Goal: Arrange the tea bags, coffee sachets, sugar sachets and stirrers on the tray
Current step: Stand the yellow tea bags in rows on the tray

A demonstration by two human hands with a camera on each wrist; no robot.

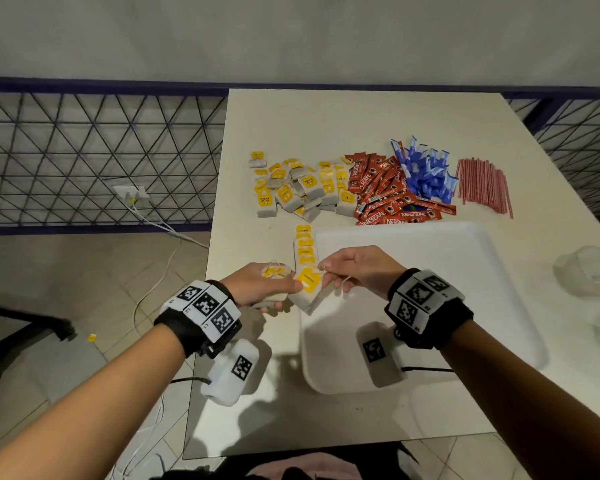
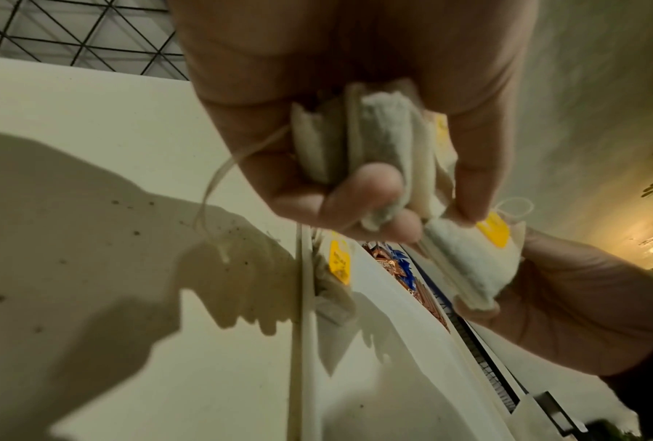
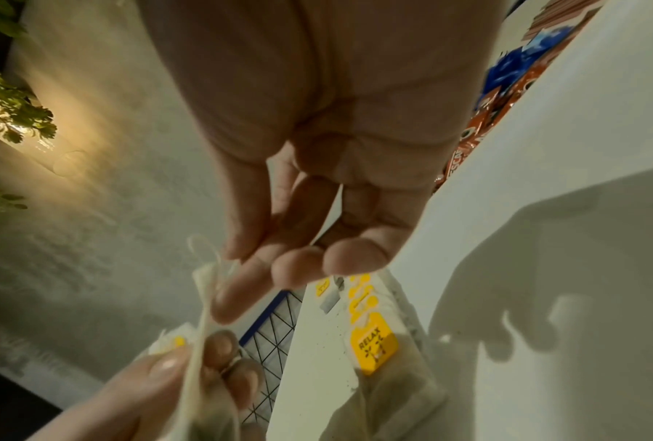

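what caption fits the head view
Both hands hold tea bags at the white tray edge.

The head camera looks steeply down from above at the table (image 1: 361,126) and both forearms. Each wrist camera looks along its palm from very close (almost against the skin), tilted up from below. All three views share the tea bag (image 1: 309,289) (image 2: 471,262) (image 3: 204,328) held between the hands.

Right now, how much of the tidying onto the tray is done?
Just started. A short row of tea bags lies along the tray edge. The left hand grips more bags; the right hand pinches one. Coffee sachets, sugar sachets and stirrers wait on the table.
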